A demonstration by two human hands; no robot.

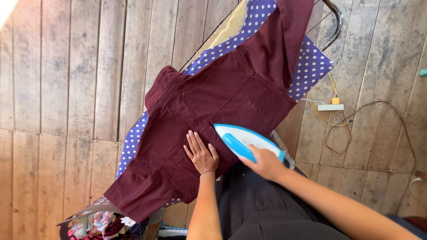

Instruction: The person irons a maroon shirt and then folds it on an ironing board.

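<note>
At the bottom of the frame, right of centre, the right hand (pixel 266 162) is wrapped around the blue handle of the iron (pixel 247 141), a white and blue one whose pointed nose faces the upper left. The handle is the only sensible place to grip it; the iron looks fairly heavy and rigid, and its flat underside should glide easily over cloth. Just left of it, the left hand (pixel 201 154) lies flat and spread, palm down, fingers pointing up the frame, pressing on the maroon shirt (pixel 209 115) and holding nothing. The shirt fills the middle of the frame, spread diagonally from lower left to upper right, with one part hanging off at the top. It appears soft, light and limp, likely to wrinkle or slide unless pinned by a flat palm; it is best moved by an edge or seam. Under it shows the ironing board (pixel 311 66) with its purple dotted cover. Farther off, at the right, a power strip (pixel 330 107) and cords lie on the wooden floor (pixel 66 89).
</note>
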